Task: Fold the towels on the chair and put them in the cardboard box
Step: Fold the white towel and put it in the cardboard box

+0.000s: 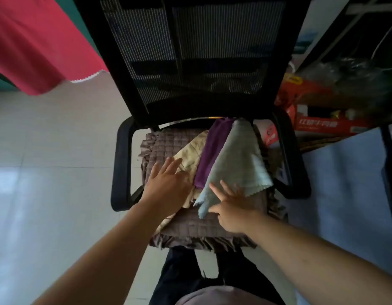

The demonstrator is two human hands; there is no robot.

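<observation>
Currently three towels lie overlapped on the chair seat, centre of frame: pale green towel on top at right, purple towel under it, beige towel at left. All unfolded. Left hand lies flat and open on the beige towel, fingers spread, gripping nothing. Right hand is open too, fingertips pressing the green towel's lower corner. Judgement: separate the top towel first; pinch two corners, lift clear of the purple one, then fold edge to edge. Cardboard box: only a red printed carton shows, right of frame; cannot tell if it is the target.
</observation>
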